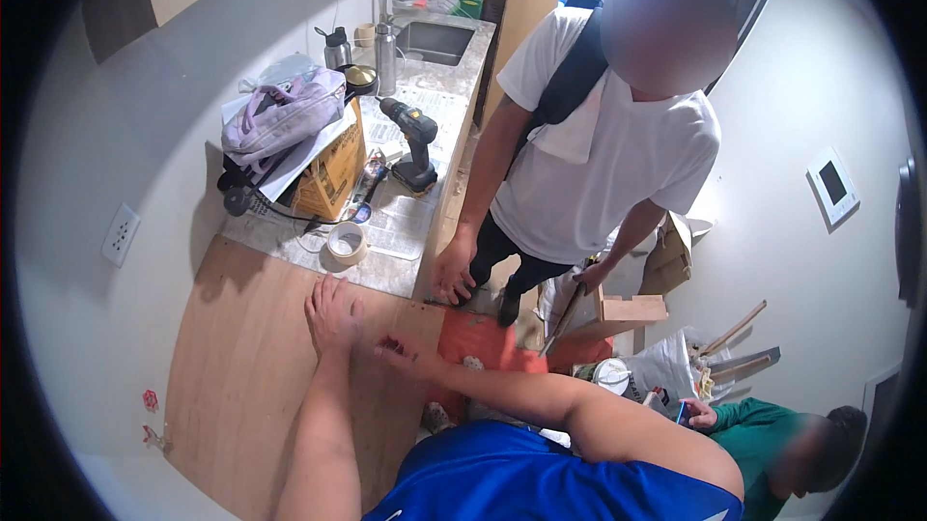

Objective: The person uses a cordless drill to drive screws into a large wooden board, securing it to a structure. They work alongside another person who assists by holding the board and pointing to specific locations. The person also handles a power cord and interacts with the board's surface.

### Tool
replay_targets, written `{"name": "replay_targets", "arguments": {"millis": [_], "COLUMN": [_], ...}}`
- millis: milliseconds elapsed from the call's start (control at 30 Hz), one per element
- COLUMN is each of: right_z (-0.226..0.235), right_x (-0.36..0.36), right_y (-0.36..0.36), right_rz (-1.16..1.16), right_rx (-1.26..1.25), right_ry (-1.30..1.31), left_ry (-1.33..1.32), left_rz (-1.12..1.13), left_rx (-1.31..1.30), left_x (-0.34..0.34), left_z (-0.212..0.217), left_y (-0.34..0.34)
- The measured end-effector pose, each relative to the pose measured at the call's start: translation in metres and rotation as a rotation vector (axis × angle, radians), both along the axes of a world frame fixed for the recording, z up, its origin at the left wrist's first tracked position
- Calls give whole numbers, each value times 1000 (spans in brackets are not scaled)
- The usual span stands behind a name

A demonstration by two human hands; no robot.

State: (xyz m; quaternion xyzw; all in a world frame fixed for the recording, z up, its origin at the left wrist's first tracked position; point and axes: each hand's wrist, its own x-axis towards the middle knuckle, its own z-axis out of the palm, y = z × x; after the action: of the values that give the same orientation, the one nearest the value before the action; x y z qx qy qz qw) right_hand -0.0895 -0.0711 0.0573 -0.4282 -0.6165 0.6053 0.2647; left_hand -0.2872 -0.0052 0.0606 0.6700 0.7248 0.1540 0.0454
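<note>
My left hand (333, 316) lies on the light wooden board (241, 366), fingers stretched out toward the newspaper-covered counter. Just right of it, over the board's right side, is my right hand (410, 359), smeared by motion. A small dark reddish thing (391, 344) shows at its fingers, too blurred to name. Beyond my left hand, a roll of masking tape (347, 244) rests on the newspaper (401, 222). A black cordless drill (413, 146) stands upright farther back.
A lilac bag (285, 115) sits atop a yellow-brown bag (333, 168) by the wall. Bottles stand before the sink (435, 42). Facing me, a person in a white shirt (603, 168) holds a long strip (565, 318). Another in green (748, 453) is low at right, near sacks and wood scraps.
</note>
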Motion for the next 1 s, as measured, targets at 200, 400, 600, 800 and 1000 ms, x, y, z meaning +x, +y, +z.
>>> {"name": "replay_targets", "arguments": {"millis": [200,400,600,800,1000], "right_z": [-10,9,12,5,-23], "right_x": [13,24,33,43,42], "right_y": [13,-5,-21,-26,-31], "right_rz": [-189,-213,-126,-44,29], "right_rx": [-54,-520,-651,-267,-188], "right_ry": [213,304,608,399,306], "left_ry": [7,-2,15,15,35], "left_rz": [-5,6,-1,3,12], "left_rx": [-16,-46,-51,-29,-69], "left_x": [-3,1,1,1,1], "left_z": [-4,4,5,0,2], "left_y": [2,1,-1,-1,1]}}
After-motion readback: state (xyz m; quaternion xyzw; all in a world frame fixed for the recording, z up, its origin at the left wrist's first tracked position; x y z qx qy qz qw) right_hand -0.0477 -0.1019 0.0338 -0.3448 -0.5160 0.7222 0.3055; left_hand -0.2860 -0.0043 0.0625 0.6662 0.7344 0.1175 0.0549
